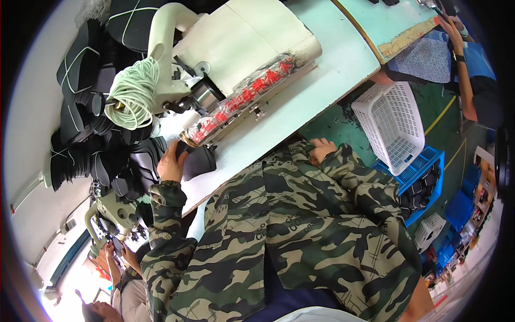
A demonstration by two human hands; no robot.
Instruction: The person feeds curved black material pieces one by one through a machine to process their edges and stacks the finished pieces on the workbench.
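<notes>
**Left hand (170,165) at one black piece (199,162), right hand (323,150) well apart from it**

The two hands were apart. The left one touched the near edge of the single curved black piece, which lay on the pale bench (279,129) just below the end of one sewing machine (247,43). Whether the fingers pinched the piece or only rested against it could not be told, nor whether a second layer lay beneath. The right hand rested near the lap, its fingers bent and its wrist inside the sleeve of the camouflage jacket (300,220); whether it held anything could not be made out.

One coil of pale green cord (134,94) hung on the machine, and one strip of red bits (249,94) ran along its edge. Behind stood many black stacks (78,70), several bound with pale ties; they overlapped too much to count. A second machine (120,214) showed at the lower left, partly covered by stacks.

To the right were one large tilted white basket (413,115), one blue crate (441,177) of dark items too crowded to count, and one smaller white basket (429,232). Two other people were in view, one at the upper right (475,75) and one at the lower left (131,300), both cut off by the dark rim.
</notes>
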